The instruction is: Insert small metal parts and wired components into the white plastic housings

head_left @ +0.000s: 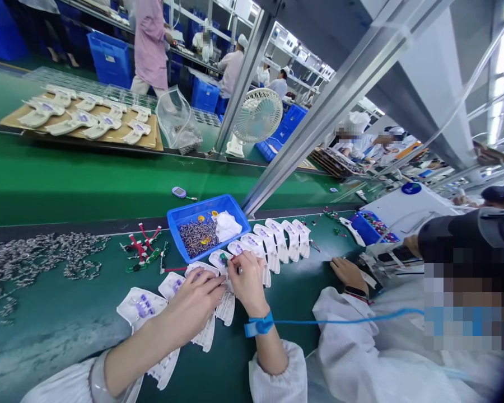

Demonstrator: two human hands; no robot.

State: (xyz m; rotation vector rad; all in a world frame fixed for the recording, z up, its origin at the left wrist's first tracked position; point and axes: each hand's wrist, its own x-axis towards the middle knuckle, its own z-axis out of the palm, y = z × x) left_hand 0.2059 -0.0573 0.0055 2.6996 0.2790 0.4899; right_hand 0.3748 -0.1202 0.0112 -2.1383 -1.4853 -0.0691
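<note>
Several white plastic shell halves with purple parts inside lie in a slanting row on the green bench. My left hand rests over the shells near the middle of this row, its fingers stretched out and slightly apart. Beside it, my right hand is closed in a pinch over a shell, at a small green circuit board with a bit of red wire. The fingertips partly cover the board. A blue wrist strap with a cord circles my right wrist.
A blue tray behind the shells holds small metal parts and a white cloth. Red-wired green boards and a heap of small metal parts lie left. A metal post slants across. A co-worker's hand rests at right.
</note>
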